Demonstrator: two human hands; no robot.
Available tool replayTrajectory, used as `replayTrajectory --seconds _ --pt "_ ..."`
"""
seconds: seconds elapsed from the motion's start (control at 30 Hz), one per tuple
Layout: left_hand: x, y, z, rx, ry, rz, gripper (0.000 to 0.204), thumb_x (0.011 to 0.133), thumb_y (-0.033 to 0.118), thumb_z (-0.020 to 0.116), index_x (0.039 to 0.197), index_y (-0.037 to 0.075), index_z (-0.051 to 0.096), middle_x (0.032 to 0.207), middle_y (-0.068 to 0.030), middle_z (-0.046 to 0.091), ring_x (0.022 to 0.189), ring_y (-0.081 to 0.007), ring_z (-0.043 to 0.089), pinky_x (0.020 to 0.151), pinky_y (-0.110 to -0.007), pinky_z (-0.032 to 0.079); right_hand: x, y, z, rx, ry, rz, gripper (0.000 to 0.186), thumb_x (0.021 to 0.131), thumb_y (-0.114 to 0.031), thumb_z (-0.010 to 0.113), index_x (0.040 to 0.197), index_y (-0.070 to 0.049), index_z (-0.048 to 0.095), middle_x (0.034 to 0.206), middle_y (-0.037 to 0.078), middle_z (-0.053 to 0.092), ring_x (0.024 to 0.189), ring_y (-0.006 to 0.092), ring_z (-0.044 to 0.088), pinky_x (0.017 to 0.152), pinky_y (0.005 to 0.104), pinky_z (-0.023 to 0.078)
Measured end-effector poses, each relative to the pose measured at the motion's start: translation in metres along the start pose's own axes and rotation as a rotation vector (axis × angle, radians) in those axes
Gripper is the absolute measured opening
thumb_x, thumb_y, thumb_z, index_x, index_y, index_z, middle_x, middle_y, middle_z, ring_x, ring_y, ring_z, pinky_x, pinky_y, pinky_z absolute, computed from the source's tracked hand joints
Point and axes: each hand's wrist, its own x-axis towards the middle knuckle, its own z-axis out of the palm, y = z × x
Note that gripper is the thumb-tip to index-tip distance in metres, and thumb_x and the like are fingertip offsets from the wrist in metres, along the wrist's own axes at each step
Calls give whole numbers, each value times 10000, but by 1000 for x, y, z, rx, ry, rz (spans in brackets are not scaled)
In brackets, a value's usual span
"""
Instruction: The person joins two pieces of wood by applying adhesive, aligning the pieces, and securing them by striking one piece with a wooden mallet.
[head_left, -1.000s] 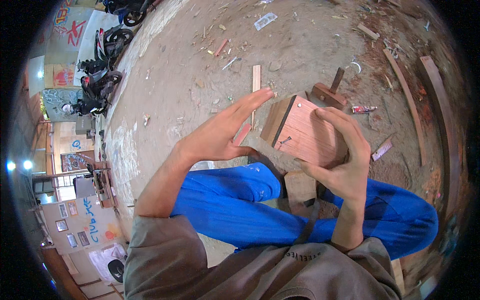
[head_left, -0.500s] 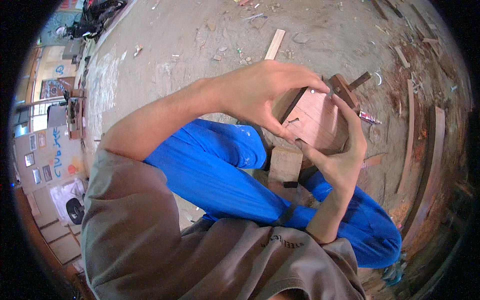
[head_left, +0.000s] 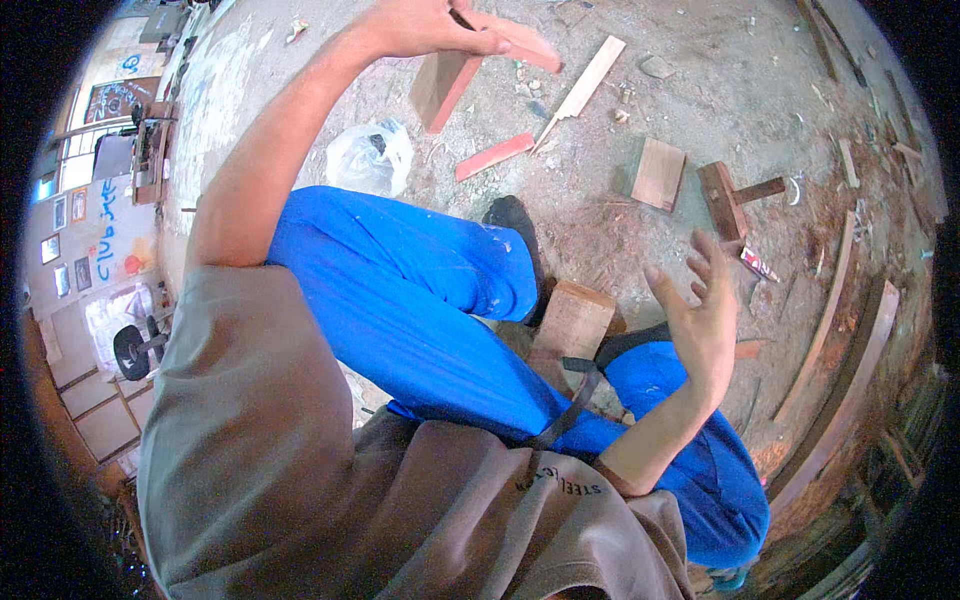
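At the top, my left hand [head_left: 430, 28] grips a wooden board piece [head_left: 445, 88], lifted at the end of my outstretched arm; part of it is behind my fingers. My right hand [head_left: 700, 315] is raised near my right knee, fingers spread and empty. Beyond it lie a wooden tool with a crosswise handle [head_left: 722, 200], a glue-like tube [head_left: 760, 263] and a small wooden block [head_left: 655, 172]. A larger block [head_left: 570, 325] sits between my legs, a dark strap beside it.
A pale stick [head_left: 590, 75], a red strip [head_left: 495, 156] and a plastic bag [head_left: 360, 170] lie on the dirty floor ahead. Long planks [head_left: 840, 380] run along the right. A cluttered wooden bench [head_left: 152, 190] stands against the left side, by painted walls.
My left hand has carried the board piece forward and left, away from my right hand, which has let go and moved down, fingers apart. The view has shifted.
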Motion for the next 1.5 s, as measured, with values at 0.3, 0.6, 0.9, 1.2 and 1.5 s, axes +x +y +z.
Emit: replayTrajectory --seconds 0.3,0.6,0.9,1.2,1.5 --pt "-35 -49 60 -30 -403 -260 860 688 351 897 1429 106 536 1267 -166 642 1119 -278 652 917 -402 534 32 11 46 49 -274 52 685 837 -279 830 1376 29 540 1306 248 648 1194 372 645 1002 445 505" --pt "-45 -61 96 -388 -397 -390 863 746 272 884 1490 120 473 1215 -93 601 1126 -244 639 1007 -407 504 73 42 100 434 -490 349 726 863 -293 828 1423 31 498 1410 235 581 1280 372 592 1058 477 474" --pt "-60 -33 114 -1299 -257 -800 677 976 424 637 1455 -20 458 1226 -156 612 1076 -261 677 908 -392 593 106 9 132 891 -798 206 968 784 -296 901 1534 1 364 1506 208 478 1384 334 487 1110 463 436" --pt "-149 -54 98 -1063 -91 -969 629 958 405 656 1432 16 514 1209 -148 642 1095 -221 673 947 -366 572 157 -9 141 301 -570 171 678 865 -269 821 1391 43 530 1335 202 635 1176 307 648 1000 390 513" --pt "-183 -68 89 -1017 -68 -955 612 959 403 667 1435 42 534 1181 -113 635 1092 -200 659 949 -333 557 171 104 169 -539 278 289 997 668 -421 930 1423 9 440 1423 276 344 1324 467 369 1082 584 381"
